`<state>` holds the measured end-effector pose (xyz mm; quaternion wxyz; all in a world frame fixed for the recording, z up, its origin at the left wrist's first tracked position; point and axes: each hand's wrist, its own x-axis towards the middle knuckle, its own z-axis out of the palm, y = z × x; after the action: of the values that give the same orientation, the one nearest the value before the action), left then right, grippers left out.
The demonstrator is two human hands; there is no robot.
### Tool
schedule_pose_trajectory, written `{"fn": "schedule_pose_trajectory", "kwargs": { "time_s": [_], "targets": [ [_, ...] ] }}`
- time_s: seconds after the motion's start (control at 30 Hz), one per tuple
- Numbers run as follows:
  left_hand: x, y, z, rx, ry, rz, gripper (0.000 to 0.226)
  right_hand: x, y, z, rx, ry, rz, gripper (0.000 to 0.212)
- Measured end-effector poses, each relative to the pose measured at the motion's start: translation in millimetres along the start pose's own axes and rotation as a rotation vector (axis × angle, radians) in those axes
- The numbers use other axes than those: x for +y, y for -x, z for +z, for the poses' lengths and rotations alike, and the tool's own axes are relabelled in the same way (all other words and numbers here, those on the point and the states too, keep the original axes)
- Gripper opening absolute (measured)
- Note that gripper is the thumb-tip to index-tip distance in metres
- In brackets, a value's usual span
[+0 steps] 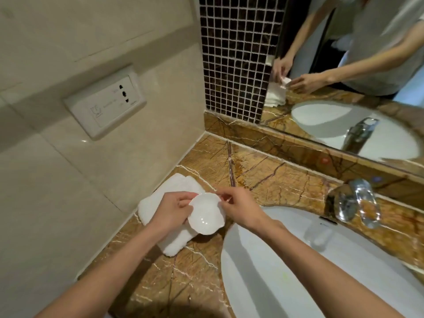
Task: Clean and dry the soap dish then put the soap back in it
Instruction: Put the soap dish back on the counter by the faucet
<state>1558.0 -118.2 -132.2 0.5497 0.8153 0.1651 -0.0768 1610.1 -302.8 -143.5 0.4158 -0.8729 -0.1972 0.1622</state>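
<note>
Soap dish (206, 213) sits between our two hands, lifted just above the white towel (160, 203) on the counter (263, 177), beside the sink (298, 283). Our left hand (171, 211) has its fingers (183, 199) curled closed on the near-left rim, thumb on top; our right hand (238, 208) pinches the far rim, fingers closed on the scalloped edge. The dish looks like glazed white ceramic: stiff, light, likely slick if wet, and we judge it would chip on the stone if dropped. The rim is the sound place to hold, thumb inside and fingers beneath, one hand steadying while the other works the towel. The bowl gleams, so we cannot say whether it is dry. We see no soap near our fingers
</note>
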Motion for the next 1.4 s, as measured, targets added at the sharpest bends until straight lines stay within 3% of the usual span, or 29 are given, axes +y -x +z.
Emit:
{"fn": "schedule_pose_trajectory", "kwargs": {
  "time_s": [0.17,0.3,0.67,0.77,0.87,1.03,1.17,1.3,1.4],
  "targets": [
    [31.1,8.4,51.0,-0.242,-0.107,0.142,0.039,29.2,52.1,-35.1,0.033,0.034,0.145,0.021],
    [44.9,19.7,105.0,-0.356,-0.075,0.092,0.038,56.1,99.6,-57.0,0.165,0.024,0.292,0.026],
    [59.4,73.6,260.6,-0.493,-0.059,-0.062,0.007,131.8,234.5,-120.0,0.297,-0.015,0.551,0.027],
    [77.1,87.8,310.1,-0.528,-0.153,-0.016,0.015,154.3,264.5,-147.3,0.301,-0.022,0.535,0.033],
    [96.8,98.6,359.2,-0.585,-0.246,0.111,0.007,178.5,290.7,-172.8,0.325,-0.006,0.572,0.026],
    [113.5,102.5,422.8,-0.541,-0.207,0.122,0.014,214.2,320.9,-209.9,0.501,-0.106,0.611,0.02],
    [118.5,101.9,456.0,-0.322,-0.01,-0.028,0.018,234.8,329.1,-229.8,0.555,-0.222,0.692,0.032],
    [125.5,103.2,472.8,-0.215,0.112,-0.112,0.019,247.0,325.2,-235.0,0.55,-0.311,0.77,0.015],
    [125.9,100.9,475.6,-0.243,0.113,-0.159,0.014,255.1,318.6,-238.2,0.578,-0.256,0.763,0.03]
  ]
}}
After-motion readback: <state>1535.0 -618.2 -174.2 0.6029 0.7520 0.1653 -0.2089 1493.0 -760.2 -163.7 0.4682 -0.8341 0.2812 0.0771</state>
